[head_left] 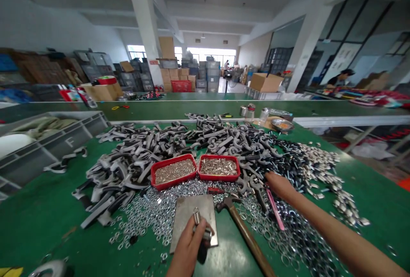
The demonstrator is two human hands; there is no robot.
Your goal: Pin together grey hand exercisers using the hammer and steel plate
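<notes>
Over a flat metal plate [179,213], my left hand [188,247] is closed around a shiny metal part with a coil spring [196,216] sticking up from it; its lower end is partly hidden by my fingers. My right hand [279,185] reaches forward to the edge of a heap of black parts [282,161], fingers curled down. What its fingertips hold, if anything, is hidden. Just below that hand lies a pink strip-like tool [274,209]. A wooden-handled hammer [245,230] lies between my hands, and a red-handled screwdriver [216,190] rests beyond the plate.
Two red trays [174,185] of small metal pieces stand before a large pile of grey handles [137,153]. Loose metal rings [144,217] surround the plate. A grey crate [54,144] is at left, pale metal pieces [320,166] at right. A person [341,78] sits far right.
</notes>
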